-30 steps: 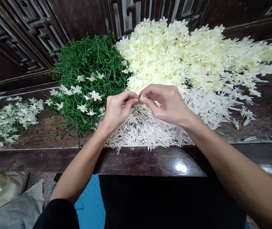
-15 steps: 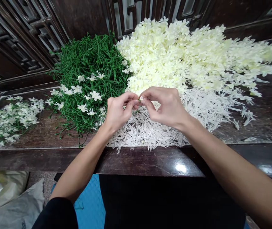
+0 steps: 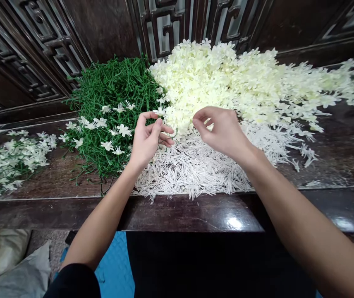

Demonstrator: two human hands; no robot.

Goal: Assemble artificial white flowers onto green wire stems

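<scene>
Nearest you lie thin white strands (image 3: 192, 174). Above them, your left hand (image 3: 147, 138) pinches a small white open-petalled flower (image 3: 159, 111); your right hand (image 3: 222, 128) is pinched closed, whether empty I cannot tell. Cream-white petals (image 3: 202, 89) heap beyond.

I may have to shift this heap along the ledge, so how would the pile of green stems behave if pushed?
The green stems would probably drag as a tangle, since they criss-cross thickly. Each looks thin, so likely light. White flowers resting on top might slide off.
</scene>
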